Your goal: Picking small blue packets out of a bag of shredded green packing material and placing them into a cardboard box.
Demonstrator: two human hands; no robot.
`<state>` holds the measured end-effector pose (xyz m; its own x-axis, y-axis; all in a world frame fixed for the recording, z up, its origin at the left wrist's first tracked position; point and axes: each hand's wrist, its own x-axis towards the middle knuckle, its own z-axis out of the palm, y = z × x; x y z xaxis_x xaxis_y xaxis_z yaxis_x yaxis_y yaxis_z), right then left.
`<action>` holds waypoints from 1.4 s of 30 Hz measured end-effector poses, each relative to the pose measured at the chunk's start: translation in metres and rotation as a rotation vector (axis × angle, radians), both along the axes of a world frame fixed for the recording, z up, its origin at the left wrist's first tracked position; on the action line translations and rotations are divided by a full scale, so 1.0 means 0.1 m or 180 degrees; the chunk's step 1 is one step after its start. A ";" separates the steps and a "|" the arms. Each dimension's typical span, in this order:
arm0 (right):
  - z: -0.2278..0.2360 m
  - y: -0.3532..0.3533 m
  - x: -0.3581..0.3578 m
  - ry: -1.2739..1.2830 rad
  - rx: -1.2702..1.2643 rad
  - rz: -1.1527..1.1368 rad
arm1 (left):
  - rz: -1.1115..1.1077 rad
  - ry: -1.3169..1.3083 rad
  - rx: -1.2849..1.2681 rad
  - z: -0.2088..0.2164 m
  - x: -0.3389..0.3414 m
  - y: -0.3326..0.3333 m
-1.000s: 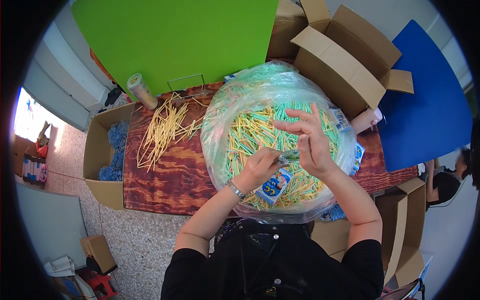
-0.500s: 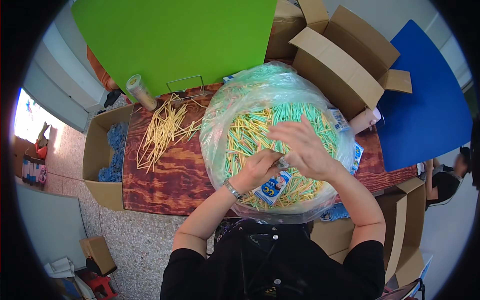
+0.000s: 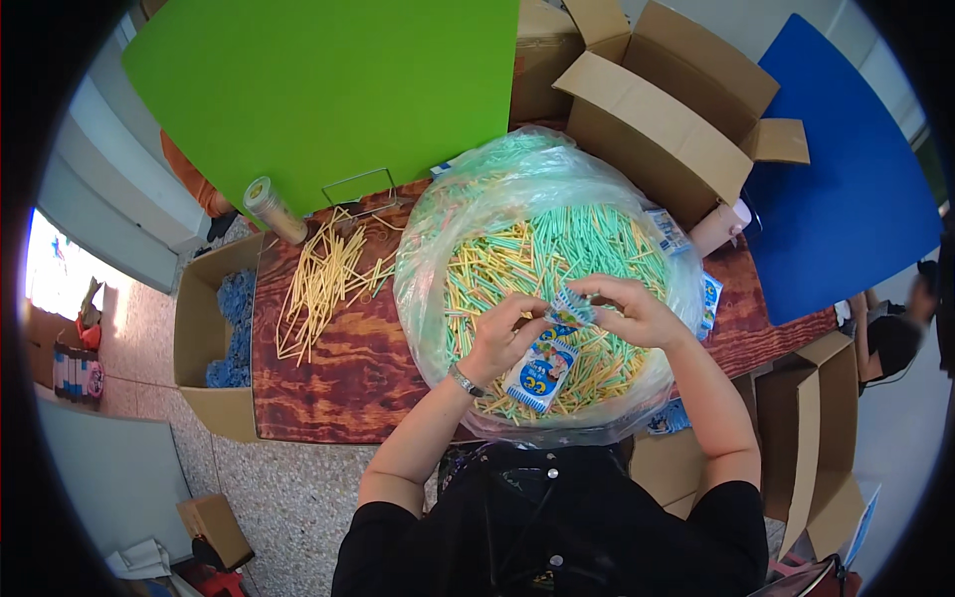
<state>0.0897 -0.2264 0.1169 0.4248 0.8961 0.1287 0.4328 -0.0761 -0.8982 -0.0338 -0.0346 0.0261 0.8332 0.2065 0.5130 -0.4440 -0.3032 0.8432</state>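
A big clear plastic bag [image 3: 423, 298] stands open on the table, full of thin straw-like sticks [image 3: 597, 239] in green, yellow and pink. Over it, a small blue-and-white packet [image 3: 571, 308] is pinched between my two hands. My left hand [image 3: 500, 336] grips its left side with curled fingers. On the other side, the fingers and thumb of my right hand [image 3: 637, 313] hold its right edge. Another blue-and-white packet [image 3: 541, 374] lies tilted on the sticks just below my hands. Whether the held packet is open, I cannot make out.
Loose yellow sticks [image 3: 323, 284] lie left on the reddish wooden table [image 3: 338, 398], near a clear canister [image 3: 274, 209] and a wire stand [image 3: 358, 191]. Cardboard boxes [image 3: 657, 119] rise behind right. A box with blue packets [image 3: 214, 408] is at left. Someone [image 3: 890, 338] sits far right.
My right hand has come down from its raised, spread pose and now grips the packet's right side. The packet shows more fully between both hands. The view has shifted slightly.
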 end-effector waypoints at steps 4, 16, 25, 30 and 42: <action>0.03 0.09 -0.13 -0.0629 0.0072 -0.0407 | 0.0132 0.0223 -0.0073 0.16 -0.04 -0.01; -0.38 0.52 0.03 -0.1808 0.0806 -0.0857 | 0.1576 -0.0242 0.1782 0.16 -0.05 0.27; -0.67 1.25 0.45 -0.1302 0.0923 -0.1313 | 0.1851 0.0463 0.0743 0.10 0.49 0.73; -0.76 1.27 0.49 -0.1354 0.0934 -0.1311 | 0.1829 0.0326 0.0822 0.01 0.58 0.76; -0.93 1.36 0.71 -0.1615 0.0522 -0.1337 | 0.1754 0.0353 0.0971 -0.17 0.83 0.92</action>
<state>0.1605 -0.0907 0.0240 0.5836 0.6202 0.5243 0.7674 -0.2099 -0.6059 0.0494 0.0574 0.0092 0.6979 0.4782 0.5331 -0.0694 -0.6957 0.7150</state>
